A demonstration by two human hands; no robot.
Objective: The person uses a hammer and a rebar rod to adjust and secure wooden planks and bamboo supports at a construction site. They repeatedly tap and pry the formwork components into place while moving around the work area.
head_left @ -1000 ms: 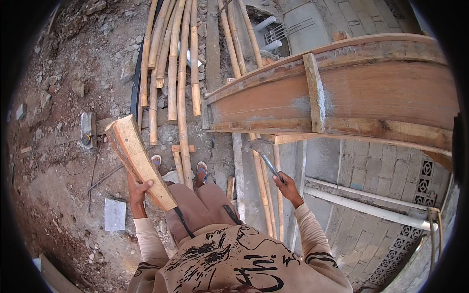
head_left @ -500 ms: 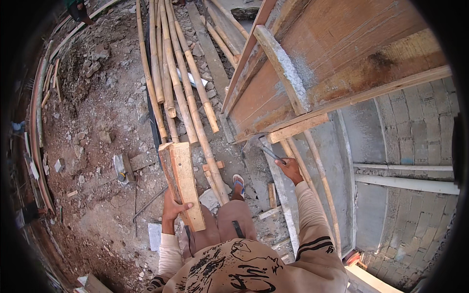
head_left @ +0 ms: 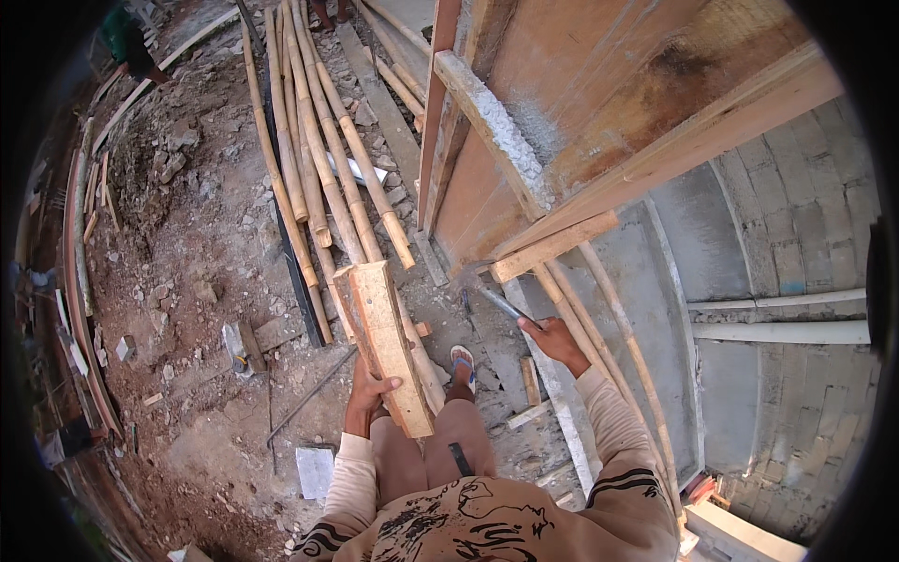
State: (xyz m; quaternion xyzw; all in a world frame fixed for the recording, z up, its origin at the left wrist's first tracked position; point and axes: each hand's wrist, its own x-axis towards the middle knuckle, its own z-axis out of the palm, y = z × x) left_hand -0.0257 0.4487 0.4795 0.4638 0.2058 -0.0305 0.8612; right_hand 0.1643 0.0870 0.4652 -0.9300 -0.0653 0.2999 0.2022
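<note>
My left hand (head_left: 372,393) is wrapped round the lower part of a wooden piece made of boards joined along their length (head_left: 386,328), held tilted in front of my legs. My right hand (head_left: 554,342) grips the handle of a hammer (head_left: 501,302). The hammer's head, blurred, is beside the left end of a short wood block (head_left: 552,247); whether they touch I cannot tell. That block lies along the lower edge of a large wooden panel (head_left: 646,122). A crossbar (head_left: 496,131) on the panel is crusted with grey cement.
Several bamboo poles (head_left: 309,140) stretch away over rubble ahead. More poles (head_left: 623,347) lean at my right, next to a grey block wall (head_left: 796,206) with white pipes (head_left: 782,332). Another person (head_left: 131,42) is at the far left. A wood offcut (head_left: 243,348) lies on the dirt.
The view has shifted, so the panel sits farther left and looks steeper. My left hand and the joined boards have come right, nearer the hammer. Both grips stay the same.
</note>
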